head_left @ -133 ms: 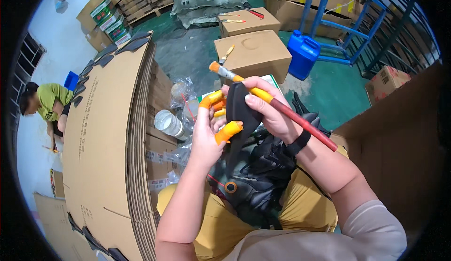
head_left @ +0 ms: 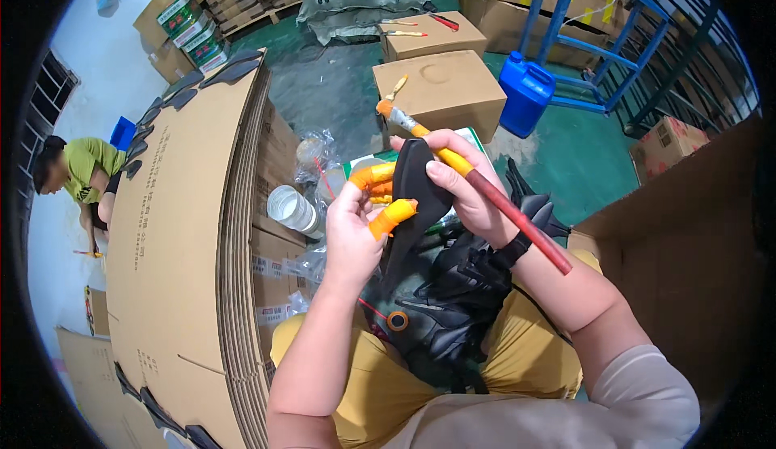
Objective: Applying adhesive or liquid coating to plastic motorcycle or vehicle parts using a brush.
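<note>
My left hand (head_left: 352,224), its fingertips wrapped in yellow-orange covers, grips the edge of a black curved, pointed pad-like piece (head_left: 420,186). On the piece's other side, the thumb of my right hand (head_left: 473,194) presses its face. A paintbrush (head_left: 517,216) with a red and yellow handle lies across that same hand, bristles up and to the left, red end toward my wrist. The bristles are apart from the piece. Below my hands, a heap of similar black pieces (head_left: 453,287) sits between my knees. Fingers behind the piece are partly hidden.
At left, a tall stack of flat cardboard (head_left: 178,198) carries black pieces (head_left: 230,71) along its edges. White tubs (head_left: 291,209) stand beside it. Ahead are cardboard boxes (head_left: 449,85) with brushes and a blue jerrycan (head_left: 525,93). Another person (head_left: 93,166) crouches at far left.
The paintbrush has shifted slightly, its bristle end to the right and its red end down. Both hands keep hold of the black piece, which has barely turned.
</note>
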`<action>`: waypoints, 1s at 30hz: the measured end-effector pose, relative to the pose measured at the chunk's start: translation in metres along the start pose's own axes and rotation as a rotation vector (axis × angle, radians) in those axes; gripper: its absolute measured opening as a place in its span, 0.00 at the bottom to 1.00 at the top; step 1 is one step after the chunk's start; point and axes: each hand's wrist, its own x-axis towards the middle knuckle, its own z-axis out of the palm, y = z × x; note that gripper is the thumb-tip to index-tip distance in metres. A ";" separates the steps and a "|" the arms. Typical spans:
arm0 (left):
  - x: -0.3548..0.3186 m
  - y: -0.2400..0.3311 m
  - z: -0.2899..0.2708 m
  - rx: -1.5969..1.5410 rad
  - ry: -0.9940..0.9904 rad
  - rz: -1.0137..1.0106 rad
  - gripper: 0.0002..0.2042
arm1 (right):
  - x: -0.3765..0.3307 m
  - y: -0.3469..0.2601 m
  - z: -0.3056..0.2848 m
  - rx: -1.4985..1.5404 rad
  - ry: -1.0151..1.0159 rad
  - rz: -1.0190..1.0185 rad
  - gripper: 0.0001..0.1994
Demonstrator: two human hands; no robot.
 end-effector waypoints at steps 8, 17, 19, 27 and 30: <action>0.008 -0.002 -0.008 0.098 0.106 0.075 0.13 | 0.014 0.009 0.013 -0.063 0.076 -0.027 0.12; 0.013 -0.008 -0.012 0.014 0.123 -0.041 0.21 | 0.021 0.021 0.005 -0.073 0.084 -0.006 0.08; 0.018 -0.007 -0.010 -0.079 0.096 -0.025 0.22 | 0.025 0.023 0.001 -0.028 0.113 0.019 0.09; 0.035 -0.026 -0.036 0.116 0.083 -0.144 0.16 | 0.042 0.055 -0.015 -0.197 -0.005 -0.096 0.08; 0.045 -0.016 -0.056 0.513 0.097 0.049 0.12 | 0.054 0.050 -0.020 -0.173 -0.013 -0.048 0.08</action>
